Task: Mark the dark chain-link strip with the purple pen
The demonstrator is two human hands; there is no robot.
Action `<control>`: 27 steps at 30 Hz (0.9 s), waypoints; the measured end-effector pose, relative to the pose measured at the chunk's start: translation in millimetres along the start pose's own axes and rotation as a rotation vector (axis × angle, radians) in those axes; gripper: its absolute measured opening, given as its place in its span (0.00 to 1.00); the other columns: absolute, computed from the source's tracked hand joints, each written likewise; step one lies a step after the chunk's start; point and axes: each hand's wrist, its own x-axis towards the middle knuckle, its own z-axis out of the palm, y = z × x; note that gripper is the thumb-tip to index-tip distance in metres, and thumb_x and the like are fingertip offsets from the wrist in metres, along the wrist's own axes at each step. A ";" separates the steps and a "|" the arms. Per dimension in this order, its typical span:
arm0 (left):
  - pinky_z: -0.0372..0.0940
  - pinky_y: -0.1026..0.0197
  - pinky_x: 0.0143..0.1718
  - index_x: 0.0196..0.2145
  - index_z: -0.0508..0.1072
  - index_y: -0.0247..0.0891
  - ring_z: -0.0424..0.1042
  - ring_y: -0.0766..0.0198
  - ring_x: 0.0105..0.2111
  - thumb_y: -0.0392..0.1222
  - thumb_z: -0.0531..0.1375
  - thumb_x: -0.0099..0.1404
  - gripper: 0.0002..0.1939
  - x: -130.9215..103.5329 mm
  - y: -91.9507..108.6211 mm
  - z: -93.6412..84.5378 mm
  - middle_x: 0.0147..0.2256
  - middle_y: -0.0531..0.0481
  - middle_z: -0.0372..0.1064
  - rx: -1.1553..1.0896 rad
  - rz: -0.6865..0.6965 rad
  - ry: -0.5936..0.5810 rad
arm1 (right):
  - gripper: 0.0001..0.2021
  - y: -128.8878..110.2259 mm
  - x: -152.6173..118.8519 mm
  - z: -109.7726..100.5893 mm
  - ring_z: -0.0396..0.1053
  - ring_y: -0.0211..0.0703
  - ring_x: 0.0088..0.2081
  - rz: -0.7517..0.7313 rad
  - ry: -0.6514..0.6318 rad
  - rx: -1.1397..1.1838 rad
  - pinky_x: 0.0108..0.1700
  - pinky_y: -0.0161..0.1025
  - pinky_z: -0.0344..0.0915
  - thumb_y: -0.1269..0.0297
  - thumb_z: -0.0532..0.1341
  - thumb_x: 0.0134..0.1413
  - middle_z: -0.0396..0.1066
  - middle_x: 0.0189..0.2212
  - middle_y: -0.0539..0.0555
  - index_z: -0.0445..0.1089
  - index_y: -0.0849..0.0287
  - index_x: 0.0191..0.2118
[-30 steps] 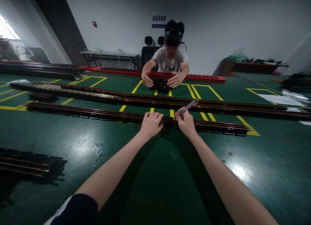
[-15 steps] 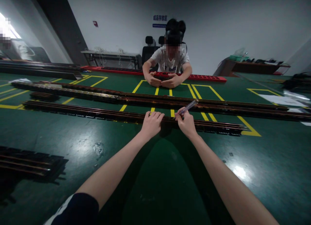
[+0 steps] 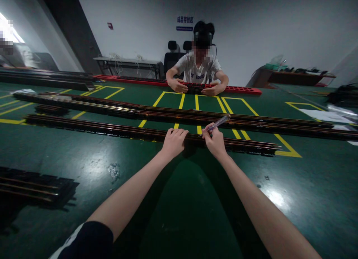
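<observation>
The right hand (image 3: 214, 141) grips a tilted pen (image 3: 220, 122), its lower end at the near dark strip (image 3: 240, 144). The left hand (image 3: 175, 142) lies on the same strip, fingers bent; whether it grips cannot be told. The strip lies left to right on the green table (image 3: 69, 150), nearer than a longer dark bundle (image 3: 156, 114).

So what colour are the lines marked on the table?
The lines are yellow, on a green table; the head view shows them best.
</observation>
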 end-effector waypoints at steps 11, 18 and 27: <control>0.59 0.49 0.52 0.52 0.70 0.34 0.70 0.55 0.50 0.36 0.50 0.64 0.20 0.0 -0.3 -1.8 0.49 0.42 0.72 -0.028 -0.009 -0.006 | 0.08 2.2 0.6 0.0 0.63 0.42 0.20 -0.015 0.005 -0.019 0.26 0.38 0.58 0.57 0.54 0.54 0.64 0.19 0.49 0.57 0.54 0.30; 0.59 0.49 0.50 0.50 0.71 0.36 0.70 0.53 0.47 0.48 0.51 0.65 0.21 -1.2 1.3 0.5 0.46 0.42 0.73 -0.017 -0.014 0.039 | 0.08 1.9 0.4 -0.1 0.65 0.43 0.21 -0.017 0.002 -0.009 0.27 0.39 0.60 0.57 0.55 0.54 0.66 0.20 0.50 0.58 0.55 0.30; 0.60 0.50 0.47 0.48 0.71 0.36 0.70 0.52 0.45 0.52 0.52 0.65 0.21 -0.8 1.6 0.8 0.44 0.43 0.73 0.014 -0.002 0.052 | 0.10 3.3 1.0 -0.6 0.68 0.45 0.23 -0.026 -0.007 -0.010 0.28 0.40 0.63 0.55 0.55 0.54 0.70 0.22 0.54 0.60 0.56 0.30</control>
